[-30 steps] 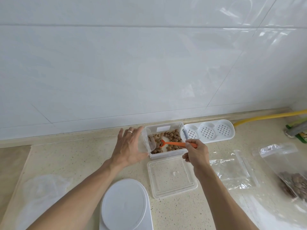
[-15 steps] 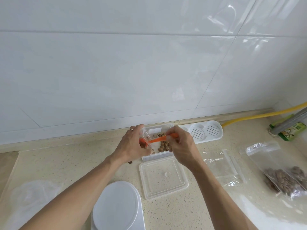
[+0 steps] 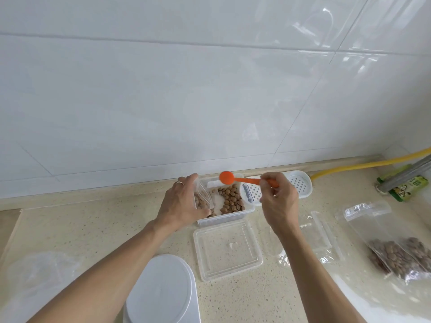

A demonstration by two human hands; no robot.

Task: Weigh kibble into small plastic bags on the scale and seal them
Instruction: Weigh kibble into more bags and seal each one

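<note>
Lifted clear of the bag (image 3: 203,198) the left hand (image 3: 184,203) grips, the spoon (image 3: 235,178), pinched by the right hand (image 3: 278,201), risks scattering kibble (image 3: 231,198).

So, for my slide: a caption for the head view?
Left hand holds small bag; right hand lifts orange scoop.

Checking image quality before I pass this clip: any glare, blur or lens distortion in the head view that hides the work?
Head view: window glare streaks the wall tiles at upper right, away from the work; wide-angle bending curves the tile seams and counter edge; light is soft and even, shadows faint; the orange spoon, kibble tub and both hands stay sharp; the clear bags on the right are hard to outline.
</note>
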